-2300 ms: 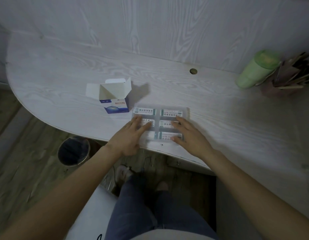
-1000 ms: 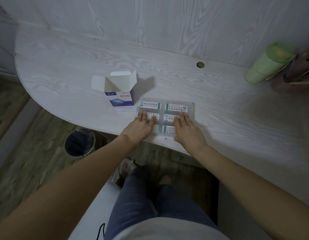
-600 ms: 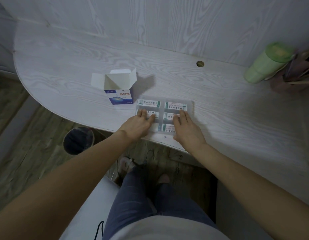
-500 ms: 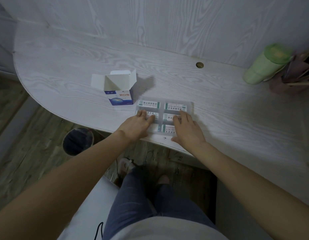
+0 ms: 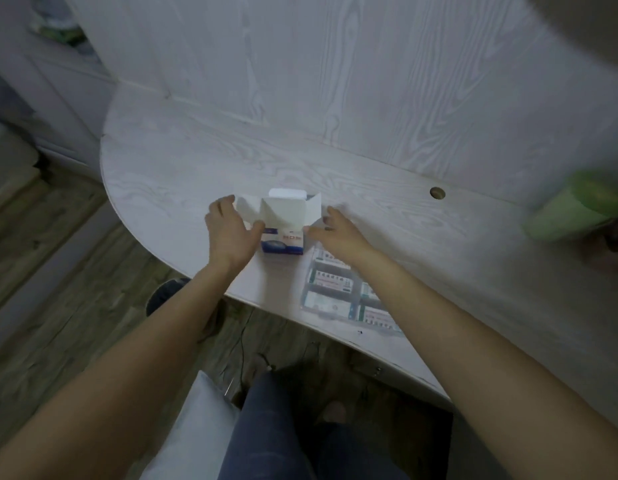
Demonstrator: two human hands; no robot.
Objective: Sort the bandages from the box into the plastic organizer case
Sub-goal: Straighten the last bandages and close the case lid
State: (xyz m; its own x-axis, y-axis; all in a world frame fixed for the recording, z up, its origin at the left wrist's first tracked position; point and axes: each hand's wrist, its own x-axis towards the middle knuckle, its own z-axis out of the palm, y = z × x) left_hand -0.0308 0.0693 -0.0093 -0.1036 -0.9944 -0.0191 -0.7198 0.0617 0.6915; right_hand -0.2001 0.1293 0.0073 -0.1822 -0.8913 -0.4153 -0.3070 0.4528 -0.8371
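Table: a pale wood-grain top with a rounded end; the box and the case both sit near its front edge.
Case: the clear plastic organizer lies flat just right of the box, partly under the right forearm. Packets of bandages show through it in several compartments, so the sorting looks largely done. Whether every compartment is filled, I cannot tell; part of it is covered.
Box: the small white and blue carton stands upright between the two hands, its top flaps spread open. Its inside is not visible from here, so whether any bandages remain in it is unknown.
Left hand: at the box's left side, fingers curled round the left flap and thumb against the front of the carton; it grips the box.
Right hand: at the box's right side, thumb and fingers meeting at the right flap; the picture is blurred, but it appears to pinch that flap.
What is left: judging from this, checking the box for leftovers or folding its flaps shut; the case looks closed, though the blur leaves that uncertain.
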